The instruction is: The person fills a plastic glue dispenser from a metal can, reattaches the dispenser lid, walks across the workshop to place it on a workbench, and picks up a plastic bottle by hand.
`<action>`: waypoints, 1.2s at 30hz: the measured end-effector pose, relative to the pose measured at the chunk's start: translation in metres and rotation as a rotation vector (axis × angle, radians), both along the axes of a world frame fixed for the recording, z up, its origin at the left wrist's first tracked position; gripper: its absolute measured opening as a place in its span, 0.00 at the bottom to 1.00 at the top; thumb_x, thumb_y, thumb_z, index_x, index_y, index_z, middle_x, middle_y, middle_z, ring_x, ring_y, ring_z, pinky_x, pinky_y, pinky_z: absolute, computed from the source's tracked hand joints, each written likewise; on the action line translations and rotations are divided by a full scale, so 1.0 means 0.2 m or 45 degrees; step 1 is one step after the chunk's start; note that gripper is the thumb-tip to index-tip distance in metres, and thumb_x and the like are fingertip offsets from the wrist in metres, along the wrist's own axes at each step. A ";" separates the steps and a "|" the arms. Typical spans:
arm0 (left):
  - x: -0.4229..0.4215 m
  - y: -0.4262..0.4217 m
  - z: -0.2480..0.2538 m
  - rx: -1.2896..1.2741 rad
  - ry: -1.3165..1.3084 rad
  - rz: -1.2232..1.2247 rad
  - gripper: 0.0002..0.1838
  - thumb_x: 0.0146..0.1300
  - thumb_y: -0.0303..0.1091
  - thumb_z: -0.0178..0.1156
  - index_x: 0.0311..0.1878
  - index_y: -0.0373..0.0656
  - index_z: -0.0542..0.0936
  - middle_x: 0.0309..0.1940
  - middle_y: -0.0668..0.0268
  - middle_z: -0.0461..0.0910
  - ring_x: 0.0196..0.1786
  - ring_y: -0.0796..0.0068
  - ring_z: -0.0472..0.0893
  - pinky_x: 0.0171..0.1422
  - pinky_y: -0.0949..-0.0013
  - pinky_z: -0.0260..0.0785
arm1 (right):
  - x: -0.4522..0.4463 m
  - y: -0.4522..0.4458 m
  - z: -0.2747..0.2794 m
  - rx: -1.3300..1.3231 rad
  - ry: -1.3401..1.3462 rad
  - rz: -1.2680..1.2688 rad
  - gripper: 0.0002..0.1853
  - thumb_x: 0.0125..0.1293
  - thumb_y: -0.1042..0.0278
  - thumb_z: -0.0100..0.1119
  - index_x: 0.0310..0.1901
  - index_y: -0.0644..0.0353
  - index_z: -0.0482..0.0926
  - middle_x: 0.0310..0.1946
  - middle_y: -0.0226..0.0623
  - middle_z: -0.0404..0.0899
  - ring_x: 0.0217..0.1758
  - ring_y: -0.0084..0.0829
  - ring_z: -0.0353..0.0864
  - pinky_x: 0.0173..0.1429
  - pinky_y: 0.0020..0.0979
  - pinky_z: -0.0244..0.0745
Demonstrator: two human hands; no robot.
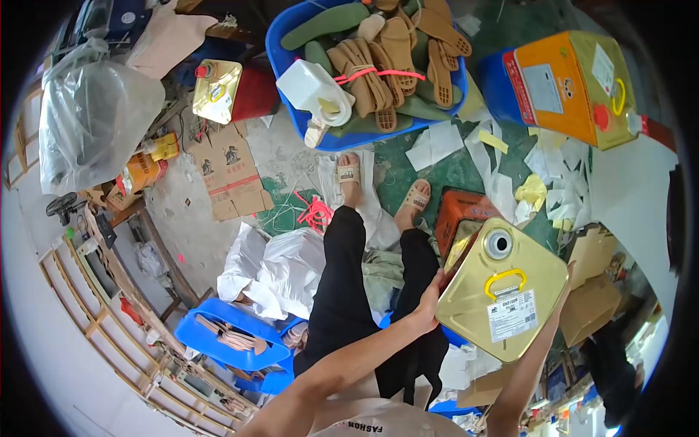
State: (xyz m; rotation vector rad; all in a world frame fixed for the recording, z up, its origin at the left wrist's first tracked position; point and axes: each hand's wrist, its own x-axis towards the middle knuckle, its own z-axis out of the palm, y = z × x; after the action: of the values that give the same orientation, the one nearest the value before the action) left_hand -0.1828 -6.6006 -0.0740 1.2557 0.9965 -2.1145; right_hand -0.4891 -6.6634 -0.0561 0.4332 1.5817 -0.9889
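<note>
A square gold-topped metal can is between my two hands in front of my right leg. Its top carries an uncapped round spout, a yellow handle and a white label. My left hand grips the can's left side, fingers partly hidden behind it. On the opposite side, my right hand holds the can's edge, mostly hidden by it. Just beyond stands a red-orange can, partly covered by the held one.
A blue tub ahead holds shoe soles and a white plastic jug. An orange-and-blue can stands at right, a gold-topped red can at left. Flattened cardboard, paper scraps and white sacks litter the floor.
</note>
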 end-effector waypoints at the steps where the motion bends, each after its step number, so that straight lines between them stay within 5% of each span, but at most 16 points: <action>1: 0.01 -0.02 0.01 0.004 -0.005 0.010 0.34 0.79 0.61 0.42 0.75 0.45 0.69 0.71 0.63 0.74 0.71 0.66 0.74 0.75 0.60 0.66 | 0.01 -0.04 0.00 0.008 0.007 0.017 0.39 0.78 0.34 0.40 0.73 0.63 0.66 0.72 0.45 0.67 0.72 0.41 0.68 0.73 0.42 0.67; 8: 0.04 -0.02 -0.06 0.001 0.054 0.085 0.33 0.80 0.61 0.40 0.69 0.42 0.73 0.66 0.62 0.78 0.66 0.67 0.78 0.71 0.61 0.70 | -0.04 -0.05 -0.04 -0.298 0.214 0.653 0.36 0.75 0.36 0.49 0.65 0.64 0.74 0.58 0.43 0.80 0.56 0.36 0.81 0.63 0.36 0.75; 12: 0.06 0.00 -0.14 -0.120 0.086 -0.032 0.32 0.80 0.59 0.42 0.69 0.41 0.74 0.66 0.62 0.78 0.66 0.70 0.78 0.72 0.63 0.68 | -0.01 -0.06 -0.03 -0.186 0.359 0.485 0.30 0.72 0.43 0.54 0.60 0.64 0.77 0.52 0.40 0.82 0.51 0.34 0.82 0.56 0.34 0.78; 14: 0.18 -0.10 -0.20 -0.331 -0.064 -0.365 0.32 0.80 0.57 0.45 0.72 0.40 0.71 0.67 0.61 0.76 0.69 0.72 0.74 0.75 0.65 0.63 | -0.09 0.01 -0.08 -0.188 0.430 0.440 0.28 0.71 0.46 0.55 0.59 0.63 0.77 0.51 0.40 0.82 0.51 0.34 0.82 0.55 0.34 0.78; 15: 0.28 -0.22 -0.19 -0.577 -0.623 -0.817 0.28 0.79 0.53 0.51 0.67 0.39 0.76 0.62 0.60 0.80 0.66 0.72 0.75 0.73 0.66 0.63 | -0.13 0.04 -0.10 -0.201 0.390 0.413 0.28 0.71 0.46 0.55 0.59 0.64 0.77 0.51 0.41 0.82 0.51 0.34 0.82 0.55 0.35 0.78; 16: 0.44 -0.28 -0.36 -0.699 -0.724 -0.967 0.25 0.77 0.48 0.57 0.64 0.37 0.77 0.61 0.58 0.81 0.65 0.70 0.76 0.71 0.66 0.66 | -0.18 0.07 -0.11 -0.217 0.351 0.386 0.28 0.71 0.46 0.55 0.59 0.64 0.77 0.52 0.42 0.82 0.51 0.35 0.82 0.56 0.35 0.77; 17: 0.59 -0.12 -0.82 -1.123 -1.271 -1.018 0.21 0.74 0.44 0.61 0.60 0.37 0.78 0.54 0.58 0.83 0.59 0.68 0.80 0.66 0.64 0.70 | -0.19 0.09 -0.12 -0.231 0.312 0.363 0.29 0.70 0.46 0.55 0.59 0.64 0.77 0.52 0.42 0.82 0.52 0.36 0.82 0.57 0.35 0.77; 19: 0.94 -0.50 -1.01 -0.981 -1.600 -0.593 0.21 0.71 0.35 0.61 0.62 0.34 0.74 0.54 0.50 0.80 0.58 0.63 0.79 0.62 0.60 0.72 | -0.08 0.05 -0.04 -0.240 0.239 0.281 0.31 0.69 0.44 0.55 0.60 0.65 0.77 0.53 0.44 0.81 0.54 0.37 0.82 0.59 0.36 0.77; 20: 1.09 -0.87 -0.69 -1.088 -1.746 -0.996 0.28 0.69 0.33 0.62 0.67 0.30 0.69 0.62 0.42 0.74 0.63 0.55 0.77 0.64 0.58 0.71 | -0.04 0.04 -0.01 -0.233 0.199 0.244 0.32 0.69 0.43 0.54 0.61 0.65 0.77 0.54 0.45 0.81 0.54 0.38 0.81 0.59 0.37 0.76; 22: 1.38 -1.09 -0.92 -1.466 -2.658 -1.182 0.32 0.65 0.32 0.66 0.71 0.36 0.69 0.56 0.44 0.74 0.53 0.50 0.78 0.58 0.57 0.73 | -0.07 0.09 0.00 -0.218 0.088 0.220 0.36 0.68 0.42 0.52 0.65 0.68 0.72 0.58 0.49 0.79 0.59 0.42 0.80 0.64 0.40 0.75; 27: 1.60 -1.45 -0.78 -1.409 -2.146 -1.446 0.26 0.62 0.32 0.70 0.63 0.42 0.78 0.50 0.52 0.77 0.49 0.55 0.80 0.53 0.58 0.75 | -0.08 0.19 0.00 -0.299 0.053 0.192 0.37 0.69 0.42 0.51 0.67 0.68 0.70 0.59 0.50 0.78 0.61 0.44 0.79 0.65 0.42 0.74; 31: 1.63 -1.50 -0.81 -1.704 -2.180 -1.543 0.11 0.63 0.29 0.68 0.47 0.38 0.84 0.46 0.55 0.79 0.47 0.53 0.81 0.51 0.56 0.75 | -0.09 0.22 0.01 -0.355 0.059 0.185 0.37 0.69 0.43 0.51 0.68 0.68 0.68 0.60 0.51 0.77 0.62 0.45 0.78 0.67 0.43 0.74; 36: 1.57 -1.52 -0.77 -1.711 -2.099 -1.328 0.07 0.69 0.27 0.62 0.47 0.37 0.78 0.43 0.51 0.81 0.46 0.55 0.83 0.50 0.59 0.75 | -0.06 0.21 0.01 -0.461 0.133 0.234 0.39 0.69 0.43 0.50 0.70 0.69 0.65 0.61 0.52 0.75 0.63 0.47 0.78 0.68 0.45 0.73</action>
State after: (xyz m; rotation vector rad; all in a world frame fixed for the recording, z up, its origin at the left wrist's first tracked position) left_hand 0.1311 -6.9039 -0.2287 1.8856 -1.6644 -0.7760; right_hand -0.5008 -6.6214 -0.0547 -0.0138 1.4645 -1.1393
